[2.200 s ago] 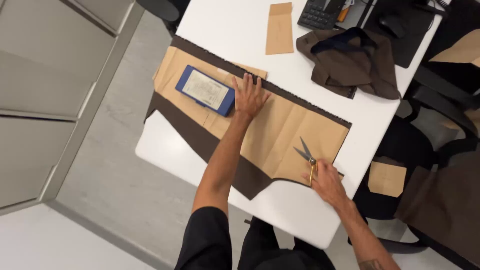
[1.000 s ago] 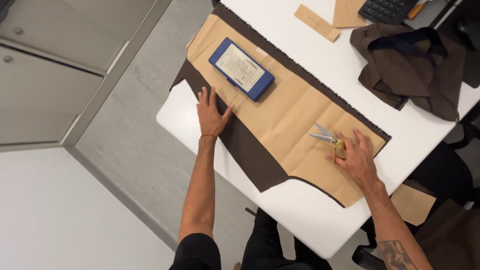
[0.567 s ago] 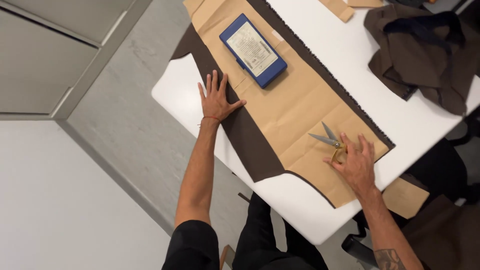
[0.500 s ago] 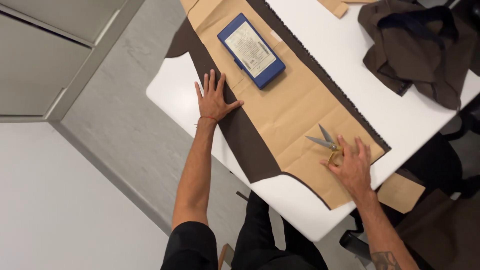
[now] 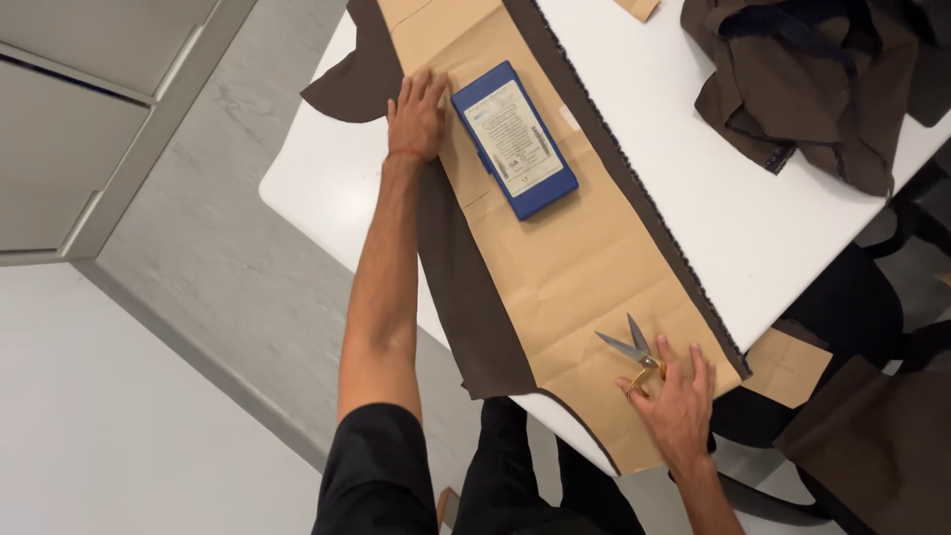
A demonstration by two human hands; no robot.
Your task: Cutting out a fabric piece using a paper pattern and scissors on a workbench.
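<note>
Both hands are pressing flat, fingers spread, on the long brown paper pattern [image 5: 555, 238] lying over dark brown cloth [image 5: 466, 297] on the white table [image 5: 327, 188]. Left hand [image 5: 416, 114] is resting at the paper's far end, just beside the blue box [image 5: 513, 139]. Right hand [image 5: 679, 401] is lying at the near end, fingers touching the open scissors [image 5: 632, 349], not gripping them.
</note>
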